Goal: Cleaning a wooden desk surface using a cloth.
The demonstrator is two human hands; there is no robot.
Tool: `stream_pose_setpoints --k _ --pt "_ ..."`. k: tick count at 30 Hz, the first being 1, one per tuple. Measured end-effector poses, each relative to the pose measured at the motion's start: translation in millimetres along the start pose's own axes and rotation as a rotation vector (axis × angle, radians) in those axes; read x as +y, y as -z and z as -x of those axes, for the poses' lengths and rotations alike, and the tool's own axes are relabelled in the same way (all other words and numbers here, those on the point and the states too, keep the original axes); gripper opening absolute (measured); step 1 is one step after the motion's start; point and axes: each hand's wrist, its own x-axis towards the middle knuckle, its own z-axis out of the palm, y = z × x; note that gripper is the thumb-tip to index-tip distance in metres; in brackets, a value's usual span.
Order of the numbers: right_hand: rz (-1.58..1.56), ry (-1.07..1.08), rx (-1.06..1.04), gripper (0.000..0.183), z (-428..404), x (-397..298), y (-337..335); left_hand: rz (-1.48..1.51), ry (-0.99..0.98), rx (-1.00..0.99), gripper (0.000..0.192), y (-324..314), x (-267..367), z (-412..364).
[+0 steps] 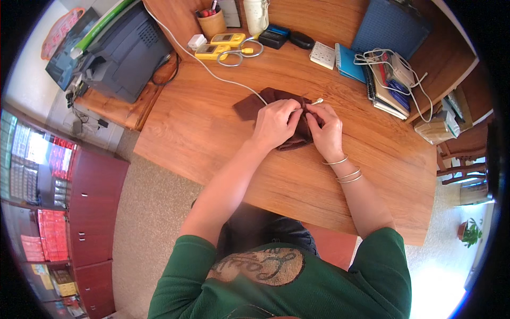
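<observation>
A dark brown cloth (pixel 248 107) lies bunched on the wooden desk, with part of it raised between my fingers. My left hand (pixel 275 123) pinches the cloth between thumb and fingers from the left. Opposite it, my right hand (pixel 327 131) grips the same gathered fold, the fingertips of both hands almost meeting. A thin white cable (pixel 215 74) runs down from the back of the desk and passes out of sight at the left hand. Just above the right fingers a small white connector (pixel 318 101) sticks out; whether it ends that cable is hidden.
Two yellow handheld meters (pixel 211 52) lie at the back beside a white charger (pixel 197 42), a pen cup (pixel 212 23) and a white bottle (pixel 256 16). Notebooks (pixel 350 63) and tangled white cord (pixel 422 85) sit back right. A dark printer (pixel 123 56) stands left.
</observation>
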Motion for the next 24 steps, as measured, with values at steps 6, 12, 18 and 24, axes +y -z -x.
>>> stream_pose_setpoints --k 6,12,18,24 --pt "0.022 -0.057 0.076 0.021 -2.1 21.0 -0.9 0.015 -0.022 0.074 0.007 1.1 0.6 -1.7" --pt "0.028 0.008 -0.007 0.021 -2.1 6.0 1.2 -0.008 0.030 -0.015 0.007 1.0 -0.8 0.2" --pt "-0.009 0.019 -0.038 0.022 -0.1 1.5 -0.5 -0.024 0.016 -0.020 0.007 0.1 -1.1 0.1" --pt "-0.045 -0.066 0.031 0.022 -1.0 14.2 -2.8 -0.015 0.024 0.076 0.006 1.8 1.5 -1.7"
